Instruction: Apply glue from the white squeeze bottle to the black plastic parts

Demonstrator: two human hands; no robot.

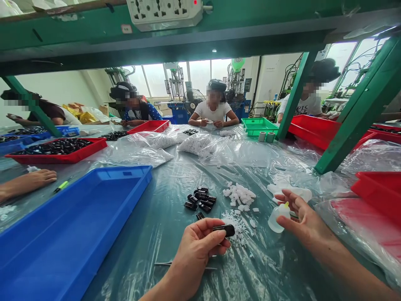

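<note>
left hand (200,241): pinched on 1 black part (228,230), at fingertips; likely light, stiff, slick; best held by long edges | right hand (301,215): fingers apart around bottle (275,219), contact unclear; likely squeezable, best held mid-body

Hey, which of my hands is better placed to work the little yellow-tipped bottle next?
Probably your right hand: its thumb and fingers are spread at the bottle, though contact is unclear. Your left hand is farther off and already pinching a black piece.
</note>
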